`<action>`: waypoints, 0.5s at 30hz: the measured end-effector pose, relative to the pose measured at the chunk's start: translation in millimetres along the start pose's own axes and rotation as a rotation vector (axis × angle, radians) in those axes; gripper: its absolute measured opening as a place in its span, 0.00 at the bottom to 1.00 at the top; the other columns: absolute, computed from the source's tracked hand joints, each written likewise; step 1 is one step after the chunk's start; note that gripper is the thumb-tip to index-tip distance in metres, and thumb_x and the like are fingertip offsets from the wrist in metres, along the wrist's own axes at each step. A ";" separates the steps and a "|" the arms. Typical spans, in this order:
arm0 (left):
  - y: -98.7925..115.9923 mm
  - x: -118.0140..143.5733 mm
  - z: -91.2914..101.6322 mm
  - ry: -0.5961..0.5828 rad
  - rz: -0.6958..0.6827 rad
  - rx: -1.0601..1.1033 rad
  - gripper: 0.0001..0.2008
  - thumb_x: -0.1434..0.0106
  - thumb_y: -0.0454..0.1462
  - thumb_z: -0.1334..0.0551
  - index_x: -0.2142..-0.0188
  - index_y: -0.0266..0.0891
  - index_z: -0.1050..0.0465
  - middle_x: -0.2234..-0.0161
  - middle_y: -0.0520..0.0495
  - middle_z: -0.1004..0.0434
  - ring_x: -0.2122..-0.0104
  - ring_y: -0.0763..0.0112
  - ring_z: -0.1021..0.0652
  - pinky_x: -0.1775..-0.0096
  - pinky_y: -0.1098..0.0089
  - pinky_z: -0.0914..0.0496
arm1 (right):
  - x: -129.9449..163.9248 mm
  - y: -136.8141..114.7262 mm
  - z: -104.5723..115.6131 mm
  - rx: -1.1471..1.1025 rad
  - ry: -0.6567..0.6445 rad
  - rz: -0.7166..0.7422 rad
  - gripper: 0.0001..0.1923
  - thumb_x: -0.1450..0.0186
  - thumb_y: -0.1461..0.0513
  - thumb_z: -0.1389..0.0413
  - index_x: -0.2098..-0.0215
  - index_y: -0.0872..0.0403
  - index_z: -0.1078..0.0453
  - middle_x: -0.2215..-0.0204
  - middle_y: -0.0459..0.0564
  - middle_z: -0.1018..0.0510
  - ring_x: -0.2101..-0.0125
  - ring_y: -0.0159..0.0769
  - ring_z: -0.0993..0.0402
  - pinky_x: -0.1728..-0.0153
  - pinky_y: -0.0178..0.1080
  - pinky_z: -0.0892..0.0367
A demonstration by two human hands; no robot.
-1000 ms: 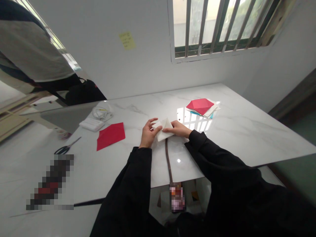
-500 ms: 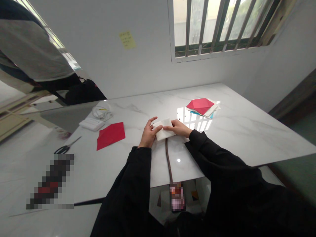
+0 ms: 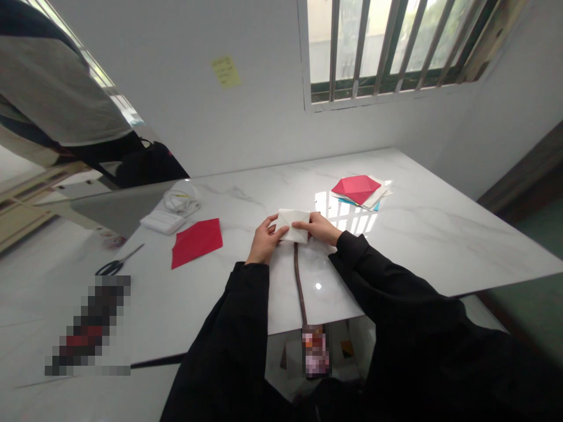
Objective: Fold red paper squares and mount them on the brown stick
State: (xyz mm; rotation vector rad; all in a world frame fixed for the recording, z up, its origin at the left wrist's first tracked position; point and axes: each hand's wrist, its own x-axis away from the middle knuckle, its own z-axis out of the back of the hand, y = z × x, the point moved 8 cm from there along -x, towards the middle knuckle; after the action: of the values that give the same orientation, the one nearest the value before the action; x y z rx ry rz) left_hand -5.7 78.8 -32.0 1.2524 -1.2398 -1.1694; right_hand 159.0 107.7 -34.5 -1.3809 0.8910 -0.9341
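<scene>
Both hands, left [image 3: 264,239] and right [image 3: 320,227], pinch the white paper [image 3: 294,225] on the table [image 3: 440,234]; edges should align before creasing firmly.

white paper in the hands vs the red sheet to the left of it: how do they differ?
The white paper is pinched at its edges by the left hand and the right hand; the red sheet lies untouched. The white paper shows fold lines and looks smaller; the red sheet lies flat and looks larger. Both rest on the marble table.
</scene>
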 end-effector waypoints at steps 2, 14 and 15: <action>-0.1 0.0 -0.3 0.002 -0.006 -0.013 0.37 0.52 0.48 0.20 0.46 0.36 0.25 0.60 0.41 0.14 0.68 0.64 0.18 0.67 0.69 0.26 | -0.4 1.4 0.3 0.014 0.012 -0.011 0.11 0.35 0.58 0.35 0.65 0.60 0.22 0.76 0.46 0.23 0.77 0.30 0.33 0.77 0.32 0.39; 0.3 -0.3 0.3 0.037 -0.011 0.016 0.31 0.54 0.51 0.20 0.56 0.34 0.18 0.61 0.42 0.14 0.62 0.57 0.17 0.60 0.64 0.24 | -2.1 2.2 2.4 0.002 0.037 -0.026 0.17 0.31 0.53 0.36 0.67 0.60 0.23 0.76 0.47 0.22 0.77 0.29 0.32 0.76 0.32 0.36; -0.1 -0.7 1.4 0.048 -0.009 0.024 0.31 0.54 0.51 0.19 0.56 0.34 0.18 0.61 0.42 0.14 0.62 0.58 0.17 0.60 0.64 0.24 | -2.5 2.3 3.0 -0.022 0.044 -0.027 0.18 0.30 0.52 0.37 0.67 0.60 0.23 0.76 0.47 0.23 0.76 0.29 0.32 0.76 0.32 0.35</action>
State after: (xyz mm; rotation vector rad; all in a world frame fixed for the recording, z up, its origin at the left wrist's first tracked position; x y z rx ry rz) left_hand -7.1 79.4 -32.2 1.2981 -1.2174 -1.1272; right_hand 160.8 111.1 -36.9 -1.3992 0.9203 -0.9813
